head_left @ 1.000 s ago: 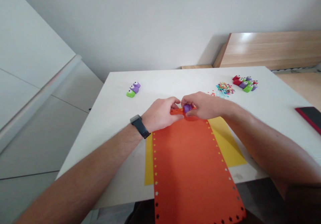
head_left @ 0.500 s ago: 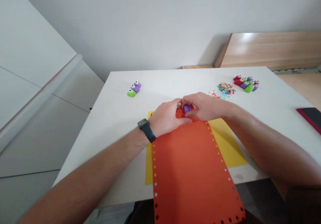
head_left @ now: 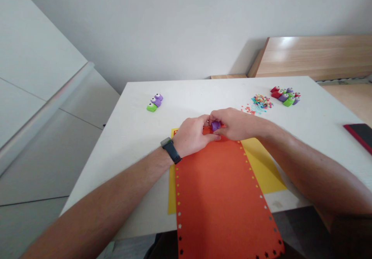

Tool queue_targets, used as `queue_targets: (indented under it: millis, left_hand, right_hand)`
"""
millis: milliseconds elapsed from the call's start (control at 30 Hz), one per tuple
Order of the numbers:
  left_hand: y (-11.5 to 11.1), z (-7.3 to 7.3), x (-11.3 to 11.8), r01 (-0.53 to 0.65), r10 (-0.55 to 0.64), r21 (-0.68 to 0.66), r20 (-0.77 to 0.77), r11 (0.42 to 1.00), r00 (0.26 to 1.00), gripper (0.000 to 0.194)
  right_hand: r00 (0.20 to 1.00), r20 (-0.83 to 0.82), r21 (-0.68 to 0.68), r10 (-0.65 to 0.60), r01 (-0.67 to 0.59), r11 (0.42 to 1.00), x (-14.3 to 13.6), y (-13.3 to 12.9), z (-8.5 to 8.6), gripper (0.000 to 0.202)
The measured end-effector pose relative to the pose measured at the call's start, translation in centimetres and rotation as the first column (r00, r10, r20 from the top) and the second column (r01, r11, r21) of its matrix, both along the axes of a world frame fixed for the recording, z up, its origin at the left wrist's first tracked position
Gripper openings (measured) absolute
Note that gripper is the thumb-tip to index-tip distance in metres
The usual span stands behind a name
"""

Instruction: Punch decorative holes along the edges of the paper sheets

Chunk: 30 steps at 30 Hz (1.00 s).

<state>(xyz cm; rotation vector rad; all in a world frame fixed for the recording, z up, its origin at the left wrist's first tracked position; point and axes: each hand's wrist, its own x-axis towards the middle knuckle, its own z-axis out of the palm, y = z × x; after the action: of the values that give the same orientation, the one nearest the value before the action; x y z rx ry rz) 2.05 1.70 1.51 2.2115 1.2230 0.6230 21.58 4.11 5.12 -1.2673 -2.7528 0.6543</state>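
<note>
One purple punch (head_left: 215, 126) in the grip of right fingers (head_left: 223, 132), left fingers (head_left: 211, 138) over orange sheet (head_left: 221, 189), hold unclear.

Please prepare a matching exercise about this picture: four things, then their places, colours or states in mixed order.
1. purple punch
2. orange sheet
3. yellow sheet
4. pile of small pieces

A. partly covered by the orange sheet
B. many colours mixed
C. held by the right hand
D. small holes along its edges

Pairs: 1-C, 2-D, 3-A, 4-B

Orange sheet (head_left: 221, 197) with star-patterned edges; plain yellow sheet (head_left: 263, 170); purple piece (head_left: 215, 126); white table (head_left: 136, 131)
</note>
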Motion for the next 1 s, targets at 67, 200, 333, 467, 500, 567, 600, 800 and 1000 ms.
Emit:
queue_targets:
  millis: [67,200,333,467,500,567,600,800,1000]
  left_hand:
    - [0.0,-0.1,0.0,0.006,-0.006,0.004,0.0,1.0,1.0,0.044]
    - [0.2,-0.1,-0.1,0.007,-0.008,0.008,0.023,1.0,1.0,0.04]
    - [0.3,-0.2,-0.1,0.037,-0.031,-0.052,0.111,0.998,0.993,0.041]
    - [0.5,-0.1,-0.2,0.012,-0.003,-0.067,0.132,0.998,0.991,0.051]
    - [0.5,-0.1,-0.2,0.012,-0.004,-0.065,0.13,0.998,0.992,0.054]
    - [0.6,0.1,-0.4,0.032,-0.024,-0.063,0.123,0.997,0.992,0.057]
    - [0.6,0.1,-0.4,0.044,-0.037,-0.062,0.117,0.997,0.992,0.057]
    - [0.8,0.2,-0.7,0.043,-0.041,-0.042,0.04,0.998,0.998,0.043]
    - [0.9,0.1,-0.9,-0.012,0.012,-0.05,0.011,0.999,1.0,0.038]
  right_hand:
    - [1.0,0.013,0.008,0.0,0.0,1.0,0.0,0.0,0.0,0.025]
    - [1.0,0.026,0.017,-0.01,0.009,1.0,0.0,-0.1,0.0,0.023]
    - [1.0,0.009,0.02,-0.014,0.014,1.0,0.1,0.0,-0.1,0.024]
    - [0.999,-0.029,0.009,-0.023,0.023,1.0,0.4,0.2,-0.1,0.024]
    - [0.999,-0.042,-0.001,-0.023,0.023,1.0,0.5,0.3,-0.1,0.024]
    - [0.998,-0.061,-0.024,-0.019,0.017,1.0,0.6,0.3,0.0,0.025]
    - [0.998,-0.066,-0.033,-0.016,0.014,0.999,0.7,0.4,0.0,0.026]
    - [0.998,-0.059,-0.039,-0.024,0.022,0.999,0.9,0.5,0.4,0.024]
    - [0.998,-0.046,-0.084,-0.052,0.048,0.995,1.6,0.8,0.9,0.028]
